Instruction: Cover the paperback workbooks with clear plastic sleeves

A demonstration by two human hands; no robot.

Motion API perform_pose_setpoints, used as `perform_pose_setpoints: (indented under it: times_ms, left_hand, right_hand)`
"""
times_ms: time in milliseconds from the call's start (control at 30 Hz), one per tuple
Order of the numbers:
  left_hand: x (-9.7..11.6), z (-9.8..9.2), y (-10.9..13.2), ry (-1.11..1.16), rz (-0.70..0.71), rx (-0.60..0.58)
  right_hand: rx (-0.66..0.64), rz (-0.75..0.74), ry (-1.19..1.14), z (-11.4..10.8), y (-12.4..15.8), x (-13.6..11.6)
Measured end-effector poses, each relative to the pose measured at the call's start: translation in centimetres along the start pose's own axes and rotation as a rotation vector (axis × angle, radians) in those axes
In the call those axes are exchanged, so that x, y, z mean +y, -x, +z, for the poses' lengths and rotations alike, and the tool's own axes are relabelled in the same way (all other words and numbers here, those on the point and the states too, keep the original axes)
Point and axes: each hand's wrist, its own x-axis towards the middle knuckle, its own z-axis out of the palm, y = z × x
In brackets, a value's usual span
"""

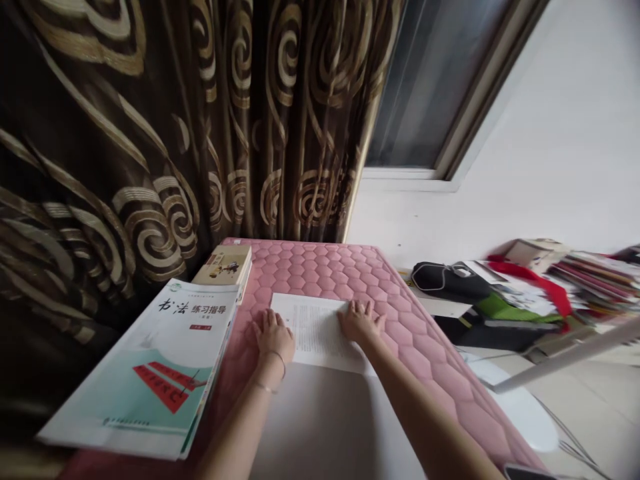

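A sheet with printed text point(320, 330) lies flat on the pink quilted cover point(310, 267). Below it, toward me, a plain white sheet point(320, 420) reaches the bottom edge of the view; whether the two are joined I cannot tell. My left hand point(275, 337) rests with fingers spread at the printed sheet's left edge. At its right edge lies my right hand point(360, 321), fingers also apart, partly over the paper. Neither hand grips anything.
Workbooks with a green and white cover point(150, 360) lie left, before a small thick book point(225, 267). Patterned curtains point(280, 120) hang behind. Beyond the right edge are a black pouch point(450, 280), papers and stacked books point(600, 280).
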Motion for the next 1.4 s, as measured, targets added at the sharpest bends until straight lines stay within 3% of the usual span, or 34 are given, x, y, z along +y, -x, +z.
perform_pose_setpoints:
  times_ms: [133,267,400,600,700,900,1100,1400]
  left_hand:
    - [-1.3,0.7,3.5,0.073,0.073,0.026]
    - [-1.9,1.2,3.7,0.111,0.059,0.030]
    - [-2.0,1.7,3.4,0.144,0.067,0.059]
    - [-2.1,2.6,3.4,0.157,0.057,0.073]
    - [-2.1,3.3,3.1,0.154,0.048,0.072]
    - [-2.1,3.6,3.2,0.174,0.040,0.126]
    - [-2.0,2.9,3.3,0.173,0.033,0.093]
    - [-1.8,2.7,3.2,0.164,0.021,0.072]
  right_hand:
    - [0.083,-0.163,-0.082,0.1,1.1,-5.4]
    - [0.086,-0.292,-0.148,1.1,2.8,-12.2]
    - [0.083,-0.267,-0.215,1.5,1.8,-15.8]
    - [0.046,-0.170,-0.239,0.6,-2.6,-17.6]
    - [0.062,-0.151,-0.229,0.1,-3.4,-18.4]
    - [0.104,-0.253,-0.224,0.7,-0.3,-17.9]
    - [-0.017,-0.360,-0.232,1.6,2.9,-16.0]
    - [-0.034,-0.305,-0.198,-0.3,-2.5,-18.1]
